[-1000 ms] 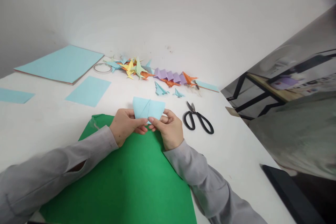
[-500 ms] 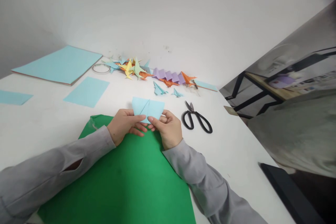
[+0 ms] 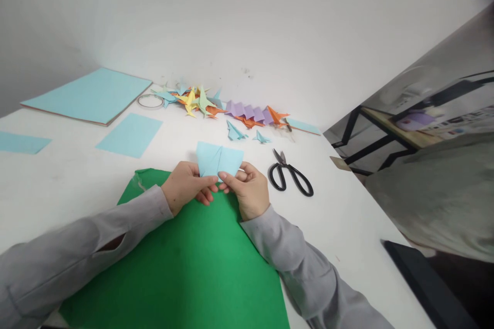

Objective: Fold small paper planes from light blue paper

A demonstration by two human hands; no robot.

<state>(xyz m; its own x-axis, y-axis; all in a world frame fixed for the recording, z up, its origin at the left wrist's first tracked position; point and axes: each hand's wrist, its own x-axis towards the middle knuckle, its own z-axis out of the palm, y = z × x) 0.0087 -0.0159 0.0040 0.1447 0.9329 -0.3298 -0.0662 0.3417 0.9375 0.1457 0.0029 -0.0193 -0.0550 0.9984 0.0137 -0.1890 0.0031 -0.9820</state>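
Note:
A light blue folded paper [image 3: 219, 158] with crease lines near its middle is held up between both hands over the far edge of a green sheet [image 3: 185, 267]. My left hand [image 3: 187, 185] grips its lower left part, thumb along the bottom edge, other fingers behind. At the lower right, my right hand [image 3: 250, 190] pinches it with the thumb on the front face. The two thumb tips lie close together at the bottom. Black-handled scissors [image 3: 288, 172] lie to the right of my right hand, blades pointing away.
Behind the hands lie two small blue folded papers [image 3: 235, 131] and a pile of colourful origami pieces [image 3: 196, 100]. A purple pleated paper [image 3: 247, 111] adjoins it. Blue sheets [image 3: 131, 135], a stack of paper [image 3: 88, 95] and a tape roll [image 3: 151, 101] are on the left.
My left thumb has slid down slightly toward the bottom edge, showing more of the paper's left face. My left fingers have drawn in a little underneath. The view has shifted slightly.

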